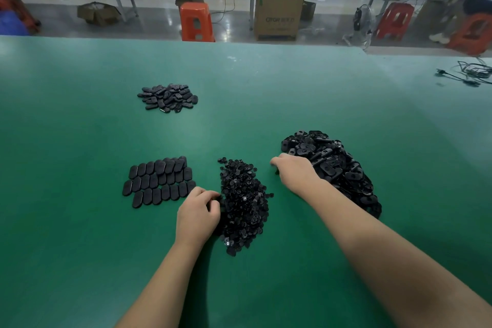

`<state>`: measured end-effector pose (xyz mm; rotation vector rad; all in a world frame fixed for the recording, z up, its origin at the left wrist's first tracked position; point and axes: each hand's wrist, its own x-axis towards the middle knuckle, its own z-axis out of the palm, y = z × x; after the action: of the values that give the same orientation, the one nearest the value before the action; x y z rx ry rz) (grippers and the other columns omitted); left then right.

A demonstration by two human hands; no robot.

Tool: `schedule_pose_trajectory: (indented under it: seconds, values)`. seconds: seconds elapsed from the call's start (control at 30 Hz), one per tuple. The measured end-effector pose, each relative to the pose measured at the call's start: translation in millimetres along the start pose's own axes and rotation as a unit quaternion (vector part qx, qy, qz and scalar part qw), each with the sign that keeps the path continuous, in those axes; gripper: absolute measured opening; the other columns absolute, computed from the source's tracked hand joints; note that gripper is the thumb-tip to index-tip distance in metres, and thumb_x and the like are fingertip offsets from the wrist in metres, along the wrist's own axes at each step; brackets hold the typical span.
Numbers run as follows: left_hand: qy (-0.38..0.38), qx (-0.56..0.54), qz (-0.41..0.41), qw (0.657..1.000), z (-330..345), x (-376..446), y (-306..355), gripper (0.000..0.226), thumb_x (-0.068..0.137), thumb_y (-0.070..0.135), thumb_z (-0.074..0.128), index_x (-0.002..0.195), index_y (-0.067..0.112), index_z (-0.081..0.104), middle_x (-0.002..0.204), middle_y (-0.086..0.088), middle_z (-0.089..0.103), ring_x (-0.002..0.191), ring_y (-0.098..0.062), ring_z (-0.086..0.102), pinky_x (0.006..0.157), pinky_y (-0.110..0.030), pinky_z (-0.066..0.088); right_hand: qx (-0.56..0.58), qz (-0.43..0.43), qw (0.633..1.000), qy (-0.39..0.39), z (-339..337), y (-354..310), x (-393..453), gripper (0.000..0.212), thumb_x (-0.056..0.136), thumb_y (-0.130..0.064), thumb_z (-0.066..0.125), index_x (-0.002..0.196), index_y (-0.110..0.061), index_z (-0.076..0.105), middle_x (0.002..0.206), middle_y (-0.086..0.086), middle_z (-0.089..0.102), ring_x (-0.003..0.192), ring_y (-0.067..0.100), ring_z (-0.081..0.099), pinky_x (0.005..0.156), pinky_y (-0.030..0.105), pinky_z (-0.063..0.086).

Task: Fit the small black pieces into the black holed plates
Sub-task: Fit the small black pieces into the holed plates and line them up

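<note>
Look to the far side of the room, past the green table (239, 93): the only lettering you can make out is on the tall cardboard box (279, 12) standing on the floor, right of the nearer orange stool (196, 22). Its front face carries a dark printed word low down that looks like "OTOR", followed by a few blurred characters you cannot read. A green stripe runs down the box's left edge, with no legible marking on it. Nothing else in your view carries text, numbers or labels clear enough to read.
</note>
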<state>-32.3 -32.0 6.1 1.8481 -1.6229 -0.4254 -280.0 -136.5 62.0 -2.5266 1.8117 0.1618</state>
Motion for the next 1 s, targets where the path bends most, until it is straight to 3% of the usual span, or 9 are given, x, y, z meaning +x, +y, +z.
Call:
schedule_pose_trajectory:
  seconds: [0.13,0.27,0.33,0.43,0.57,0.67,0.87,1.0]
  values:
    - [-0.005,0.000,0.002,1.000,-0.6,1.3,-0.3,0.019,0.090,0.015,0.062,0.100,0.021,0.077,0.088,0.015,0.058,0.072,-0.004,0.057,0.065,-0.026,0.046,0.051,-0.010,0.999,0.005,5.7,-3.8,-1.9,0.031,0.102,-0.011,0.051,0.128,-0.020,0.064,0.121,0.005,0.065,0.106,0.028,0.064,0.084,0.037,0.053]
    - [-0.003,0.001,0.004,1.000,-1.0,2.8,-0.7,0.015,0.091,0.016,0.064,0.099,0.020,0.076,0.089,0.013,0.058,0.075,-0.005,0.057,0.069,-0.030,0.051,0.208,0.045,0.974,0.076,1.6,-9.0,-6.1,0.023,0.100,-0.020,0.059,0.120,-0.019,0.070,0.117,0.001,0.072,0.107,0.023,0.065,0.093,0.038,0.054]
    - [-0.003,0.005,0.005,1.000,-1.0,2.8,0.1,0.013,0.091,0.018,0.065,0.099,0.020,0.076,0.089,0.013,0.058,0.074,-0.005,0.057,0.069,-0.030,0.051,0.316,0.084,0.939,0.111,-1.3,-11.4,-10.8,0.018,0.097,-0.018,0.064,0.115,-0.017,0.069,0.104,0.000,0.072,0.093,0.018,0.067,0.087,0.033,0.054]
    - [-0.003,0.007,0.005,1.000,-1.0,2.6,0.2,0.012,0.091,0.018,0.066,0.099,0.020,0.075,0.089,0.012,0.057,0.073,-0.004,0.056,0.067,-0.029,0.050,0.503,0.141,0.845,0.110,-2.0,-12.8,-25.9,0.021,0.099,-0.012,0.061,0.115,-0.026,0.059,0.091,-0.002,0.069,0.068,0.011,0.070,0.070,0.026,0.057]
    - [-0.002,0.001,0.010,1.000,-2.0,1.9,-0.6,0.017,0.090,0.019,0.068,0.107,0.022,0.074,0.090,0.013,0.056,0.072,-0.003,0.055,0.068,-0.030,0.052,0.639,0.178,0.739,0.116,8.2,-17.5,-49.3,0.018,0.103,-0.005,0.053,0.117,-0.011,0.062,0.097,0.011,0.074,0.079,0.014,0.076,0.078,0.028,0.062]
    - [-0.003,0.005,0.010,1.000,-1.5,1.5,-0.9,0.018,0.091,0.023,0.069,0.108,0.025,0.075,0.088,0.015,0.054,0.064,-0.001,0.053,0.060,-0.027,0.048,0.709,0.188,0.666,0.135,17.6,-28.5,-65.3,0.017,0.107,-0.005,0.044,0.109,-0.011,0.060,0.110,0.014,0.069,0.086,0.016,0.077,0.073,0.022,0.061]
    - [0.001,0.016,0.013,1.000,0.1,2.7,-3.4,0.011,0.093,0.028,0.070,0.100,0.025,0.077,0.086,0.016,0.053,0.063,0.000,0.053,0.056,-0.022,0.042,0.755,0.190,0.609,0.154,32.5,-46.7,-84.1,0.023,0.109,-0.005,0.037,0.115,-0.014,0.057,0.114,0.011,0.068,0.094,0.020,0.076,0.080,0.025,0.061]
    - [0.006,0.031,0.018,0.999,1.4,2.9,-3.9,0.007,0.094,0.029,0.068,0.094,0.026,0.074,0.086,0.017,0.052,0.065,0.003,0.052,0.054,-0.018,0.036,0.750,0.191,0.614,0.154,42.1,-51.8,-91.5,0.022,0.108,-0.006,0.041,0.116,-0.016,0.060,0.114,0.006,0.070,0.097,0.015,0.076,0.083,0.021,0.059]
